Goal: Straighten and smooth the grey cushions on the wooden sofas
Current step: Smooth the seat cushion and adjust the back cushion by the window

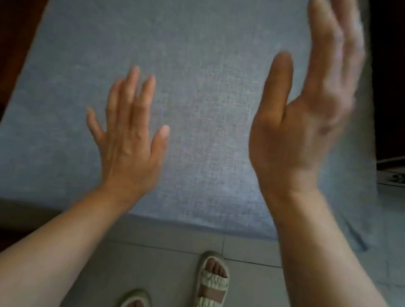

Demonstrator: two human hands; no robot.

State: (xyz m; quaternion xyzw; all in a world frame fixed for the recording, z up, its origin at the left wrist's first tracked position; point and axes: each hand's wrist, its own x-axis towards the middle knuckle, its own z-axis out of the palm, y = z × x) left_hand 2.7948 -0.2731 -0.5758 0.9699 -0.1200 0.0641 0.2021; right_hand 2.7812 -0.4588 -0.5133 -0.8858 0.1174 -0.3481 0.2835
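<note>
Grey seat cushion (194, 63) under both hands; left hand (132, 134), right hand (302, 119) empty, fingers spread; press flat, sweep outward.

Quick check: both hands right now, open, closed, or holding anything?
Left hand: open, fingers spread, holding nothing, over the grey cushion.
Right hand: open, held edge-on above the cushion, holding nothing.

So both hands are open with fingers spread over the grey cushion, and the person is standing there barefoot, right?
Not barefoot. The head view shows pale strapped sandals on both feet, on the tiled floor. The rest holds: the left hand and right hand are open, fingers extended, over the grey cushion.
</note>
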